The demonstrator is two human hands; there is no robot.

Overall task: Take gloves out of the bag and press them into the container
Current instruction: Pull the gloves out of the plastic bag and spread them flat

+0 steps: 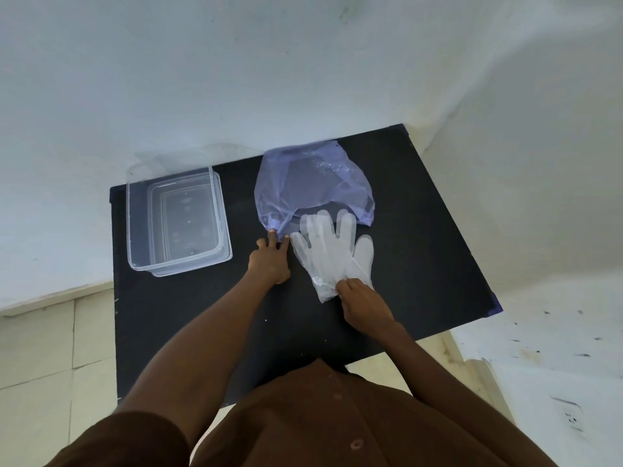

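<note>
A thin bluish plastic bag (313, 183) lies flat at the back middle of the black table (421, 237). Its open lower edge is pinched at the left corner by my left hand (269, 261). Clear plastic gloves (332, 251) lie on the table just in front of the bag, fingers pointing toward its mouth and partly inside it. My right hand (362, 303) grips the gloves at the cuff end. An empty clear rectangular container (175, 217) stands at the table's left side, a hand's width left of my left hand.
A clear lid (222, 187) seems to lie under the container, sticking out at its right and front. White walls border the table at the back and right. Tiled floor shows to the left, and a wall socket (569, 416) at the lower right.
</note>
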